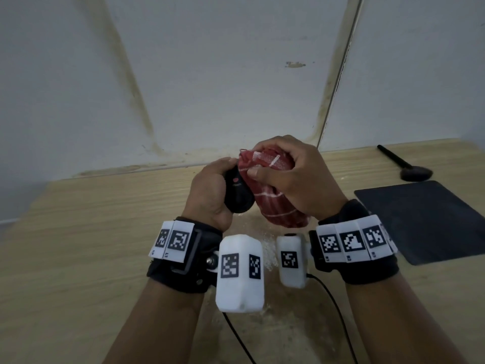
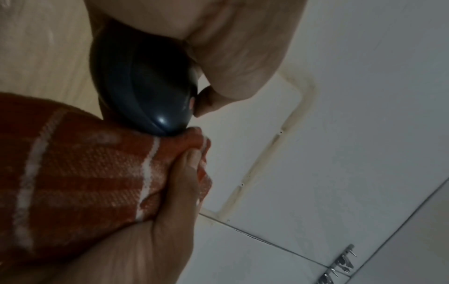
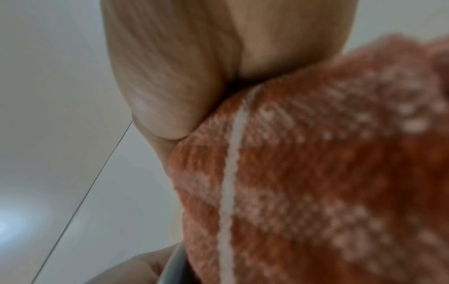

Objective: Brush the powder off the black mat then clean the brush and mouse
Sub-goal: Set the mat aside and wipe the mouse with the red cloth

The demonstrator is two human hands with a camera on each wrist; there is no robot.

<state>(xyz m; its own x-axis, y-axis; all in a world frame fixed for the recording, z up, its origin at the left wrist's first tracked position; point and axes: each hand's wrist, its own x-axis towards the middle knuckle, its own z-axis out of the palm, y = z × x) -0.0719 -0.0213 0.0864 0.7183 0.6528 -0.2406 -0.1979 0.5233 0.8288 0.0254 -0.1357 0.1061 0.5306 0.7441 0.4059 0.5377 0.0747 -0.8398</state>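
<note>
Pale wood tabletop [image 1: 78,232] lies below; at frame centre the mouse [image 1: 237,193] is gripped by the left hand [image 1: 210,193] and should be turned steadily while the red cloth [image 1: 267,190], bunched in the right hand [image 1: 301,179], is rubbed firmly over it.

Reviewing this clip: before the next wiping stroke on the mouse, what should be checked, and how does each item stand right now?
1. Left hand grips the mouse securely: ok.
2. Right hand holds the red cloth bunched: ok.
3. Cloth touches the mouse: ok, contact at its end in the left wrist view.
4. Mouse free of powder: cannot tell; much of it is covered.
5. Cloth clean: not ok, white specks on its weave in the right wrist view.
6. Brush set aside, black mat showing no powder: ok.
</note>
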